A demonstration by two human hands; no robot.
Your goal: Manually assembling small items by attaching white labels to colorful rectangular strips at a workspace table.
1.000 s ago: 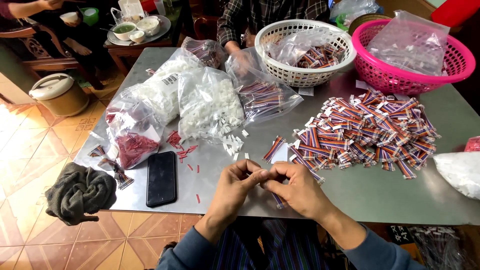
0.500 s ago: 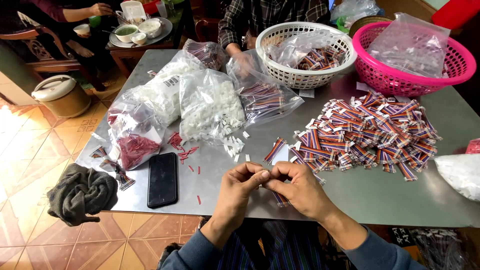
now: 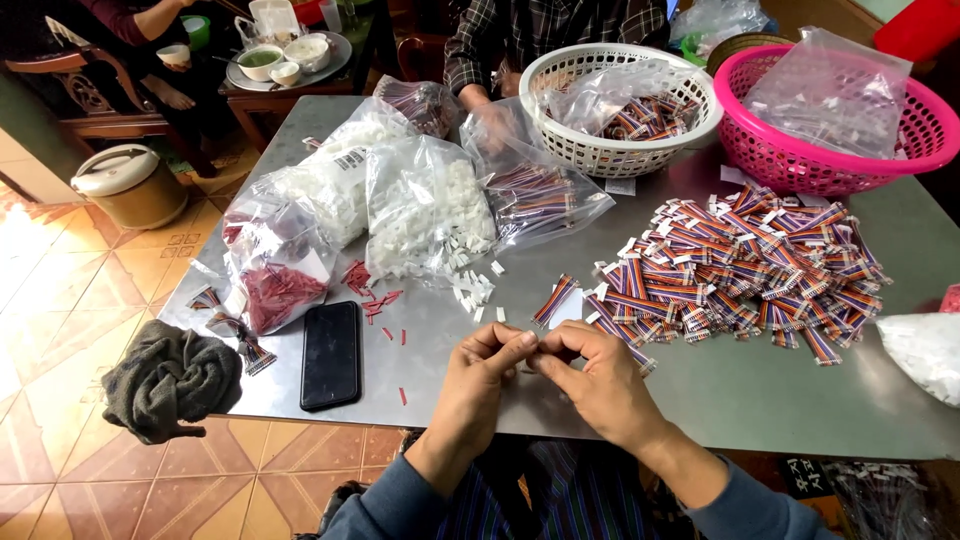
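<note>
Both hands meet at the near edge of the grey metal counter (image 3: 720,400), at about 6 o'clock of the view. The left hand (image 3: 478,375) has its fingers curled in, thumb and forefinger pressed together at the tips. The right hand (image 3: 600,380) is curled in the same way, and its fingertips touch those of the left. Between them they pinch something very small; it is too much hidden to tell what it is.

Just beyond the right hand, at about 1 o'clock from it, lies a small striped ribbon cable piece (image 3: 556,298) beside a white slip. Further toward 2 o'clock spreads a big heap of striped cable pieces (image 3: 740,265) with white ends.

At 11 o'clock from the hands lies a clear bag of white connectors (image 3: 425,215), some of them spilled out on the counter. At 10 o'clock is a bag of red pieces (image 3: 272,285), with loose red bits near it. A black phone (image 3: 330,353) lies flat at 9 o'clock, and a dark grey cloth (image 3: 170,380) sits at the counter's left corner.

At the far side stand a white basket (image 3: 560,75) and a pink basket (image 3: 760,150), both holding plastic bags. Another person's hand (image 3: 490,120) rests on a bag near the white basket.
</note>
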